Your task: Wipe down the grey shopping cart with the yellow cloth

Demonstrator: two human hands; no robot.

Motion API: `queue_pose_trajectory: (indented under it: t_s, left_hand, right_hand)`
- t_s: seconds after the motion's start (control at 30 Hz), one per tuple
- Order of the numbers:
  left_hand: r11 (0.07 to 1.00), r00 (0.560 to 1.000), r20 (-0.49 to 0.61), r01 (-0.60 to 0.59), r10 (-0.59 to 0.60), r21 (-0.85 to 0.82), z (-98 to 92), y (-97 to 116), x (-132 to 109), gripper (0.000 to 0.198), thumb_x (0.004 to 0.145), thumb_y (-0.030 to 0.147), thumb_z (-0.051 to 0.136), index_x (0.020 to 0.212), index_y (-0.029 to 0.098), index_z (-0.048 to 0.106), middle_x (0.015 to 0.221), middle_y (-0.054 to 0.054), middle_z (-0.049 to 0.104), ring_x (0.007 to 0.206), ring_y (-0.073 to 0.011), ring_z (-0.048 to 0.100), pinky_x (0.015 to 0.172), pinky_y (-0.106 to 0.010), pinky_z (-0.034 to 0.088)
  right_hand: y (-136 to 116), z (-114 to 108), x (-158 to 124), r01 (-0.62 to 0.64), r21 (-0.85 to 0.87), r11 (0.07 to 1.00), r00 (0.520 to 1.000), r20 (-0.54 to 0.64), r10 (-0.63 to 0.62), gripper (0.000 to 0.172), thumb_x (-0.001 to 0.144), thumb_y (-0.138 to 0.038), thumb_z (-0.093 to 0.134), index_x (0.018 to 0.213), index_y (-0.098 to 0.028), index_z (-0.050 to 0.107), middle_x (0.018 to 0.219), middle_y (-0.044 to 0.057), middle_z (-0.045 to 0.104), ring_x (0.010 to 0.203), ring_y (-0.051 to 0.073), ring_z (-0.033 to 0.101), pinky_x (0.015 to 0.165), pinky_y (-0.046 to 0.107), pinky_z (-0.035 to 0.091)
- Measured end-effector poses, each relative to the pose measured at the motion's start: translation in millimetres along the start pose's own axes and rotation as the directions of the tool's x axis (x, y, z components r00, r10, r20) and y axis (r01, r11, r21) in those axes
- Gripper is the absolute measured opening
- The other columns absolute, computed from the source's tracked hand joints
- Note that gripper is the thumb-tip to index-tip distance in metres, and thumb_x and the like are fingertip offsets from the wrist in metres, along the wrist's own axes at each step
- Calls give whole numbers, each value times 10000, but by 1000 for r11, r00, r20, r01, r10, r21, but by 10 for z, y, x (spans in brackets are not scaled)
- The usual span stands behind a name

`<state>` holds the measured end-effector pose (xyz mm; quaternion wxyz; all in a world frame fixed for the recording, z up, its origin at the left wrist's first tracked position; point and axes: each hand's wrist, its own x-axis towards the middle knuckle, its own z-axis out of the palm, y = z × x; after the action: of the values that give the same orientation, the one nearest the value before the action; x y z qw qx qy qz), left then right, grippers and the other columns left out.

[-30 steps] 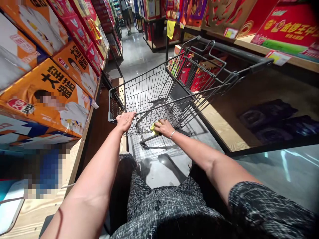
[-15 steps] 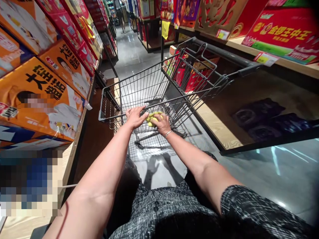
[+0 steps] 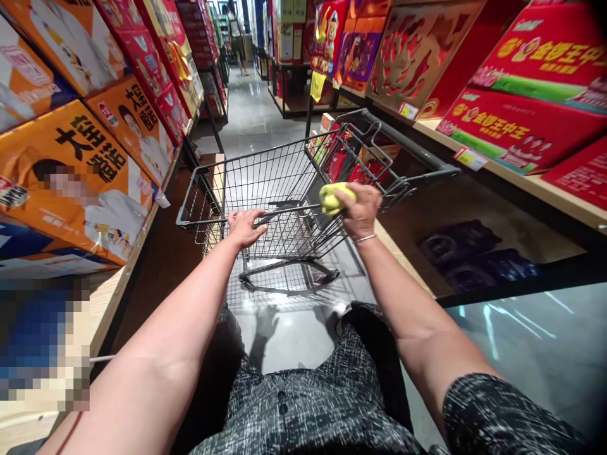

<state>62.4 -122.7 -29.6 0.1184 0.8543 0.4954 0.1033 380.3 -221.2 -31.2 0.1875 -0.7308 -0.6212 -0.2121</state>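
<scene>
An empty wire shopping cart [image 3: 265,183] stands in the aisle in front of me, turned so its black handle [image 3: 403,148] is at the right. My left hand [image 3: 244,226] grips the near top rim of the basket, fingers curled over the wire. Raised above the cart's right side, my right hand [image 3: 360,208] is closed round a bunched yellow cloth [image 3: 332,197]. A bracelet circles that wrist.
Orange boxes [image 3: 90,170] fill the slanted shelf on my left. Red boxes [image 3: 512,120] line the wooden shelf on the right, with dark packs [image 3: 469,253] on the low shelf beneath. A glossy grey floor runs ahead, where a person [image 3: 234,28] stands far off.
My right hand has lifted the yellow cloth from the cart's near rim up and to the right. The left hand has kept its hold on the rim.
</scene>
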Motion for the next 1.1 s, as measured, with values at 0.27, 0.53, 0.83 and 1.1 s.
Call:
queue_pose_trajectory:
  t_s: [0.27,0.53,0.83,1.1]
  left_hand:
    - [1000,1000,8,-4,4,5,32,142,-34,412,905,436,556,1299,318,551,1341,-28,600,1327,-271,430,1170,-497,161]
    - [996,1000,10,-15,14,89,32,-17,-11,422,873,363,544,1283,263,554,1306,-64,606,1295,-278,465,1172,-473,195]
    - [992,994,101,35,-47,119,-64,170,66,530,906,444,530,1414,297,488,1493,-79,489,1438,-334,327,1201,-627,51]
    - [993,993,93,-82,75,83,51,656,176,721,843,385,556,1528,355,332,1562,-26,389,1471,-302,267,1209,-542,94]
  right_hand:
    - [-824,-74,44,-185,96,978,976,137,171,527,890,-164,461,1374,-331,587,1450,87,454,1194,317,367,903,431,335]
    - [-1497,-177,158,227,204,952,934,232,-273,425,970,-184,420,1303,-373,606,1428,-3,522,1116,266,380,794,364,305]
    - [454,-232,37,-188,-100,977,980,-81,180,581,811,-135,513,1355,-321,600,1399,95,485,1204,315,369,916,457,377]
    - [-417,738,-350,-227,126,966,953,-177,247,590,768,-90,484,1276,-323,674,1366,87,455,1296,307,355,1062,489,366]
